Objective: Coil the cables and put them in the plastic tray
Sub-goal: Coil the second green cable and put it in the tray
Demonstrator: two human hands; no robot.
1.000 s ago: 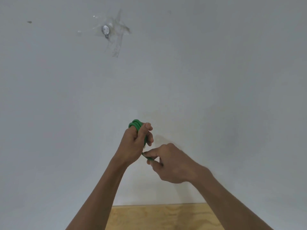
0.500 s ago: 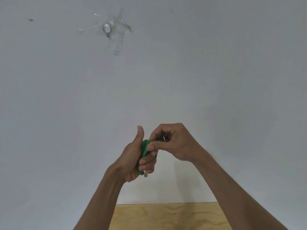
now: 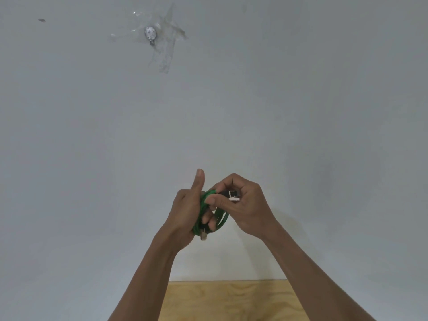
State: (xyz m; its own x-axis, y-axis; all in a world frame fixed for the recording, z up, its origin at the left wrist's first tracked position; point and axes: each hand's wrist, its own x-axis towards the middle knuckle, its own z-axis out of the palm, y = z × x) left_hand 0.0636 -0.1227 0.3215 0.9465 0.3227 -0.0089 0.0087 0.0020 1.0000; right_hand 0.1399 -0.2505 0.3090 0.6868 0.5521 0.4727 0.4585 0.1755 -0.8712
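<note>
Head view: left hand (image 3: 185,212) grip holds green cable (image 3: 220,222) coil; right hand (image 3: 240,205) grip pinches plug (image 3: 232,194). Light, springy; clamp across loops.

A: What crowds the hands?
B: Only each other: the left hand (image 3: 185,212) and right hand (image 3: 243,205) touch around the green cable coil (image 3: 208,214).
A: Toward 12 o'clock?
B: Bare white wall (image 3: 301,100); a taped metal disc (image 3: 150,33) sits at 11 o'clock, well apart.
A: At 6 o'clock?
B: A wooden surface (image 3: 231,300) between both forearms.
</note>
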